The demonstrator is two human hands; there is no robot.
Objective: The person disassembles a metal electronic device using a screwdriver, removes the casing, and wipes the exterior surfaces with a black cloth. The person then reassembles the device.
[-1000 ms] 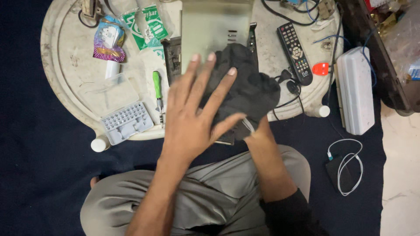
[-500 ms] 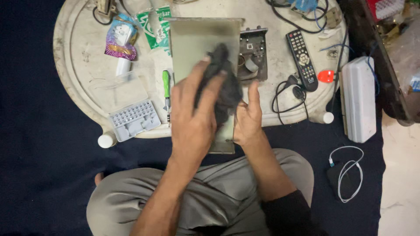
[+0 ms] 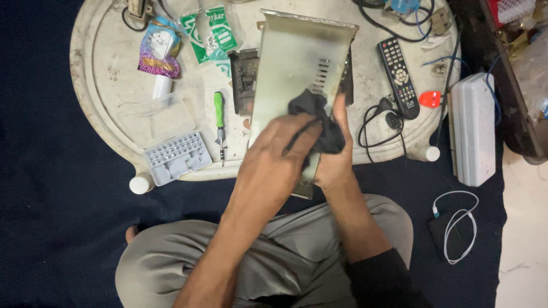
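Your left hand (image 3: 274, 162) presses a crumpled black cloth (image 3: 319, 122) against the pale metal cover panel (image 3: 297, 68), which leans over the round white bench (image 3: 103, 85); your right hand (image 3: 337, 157) clasps the panel's edge. Wiping looks midway, the upper panel untouched.

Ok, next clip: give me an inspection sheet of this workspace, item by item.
Surface: worn white tray table on dark floor covering.
Job's things: metal cover, tilted; dark cloth pressed against it.
Clutter: green screwdriver, bit case, remote, packets, black part, white box.
Hands: left hand on cloth; right hand grips cover's edge.
Cables: black cord; white cable.
Surroundings: person's grey trousers.
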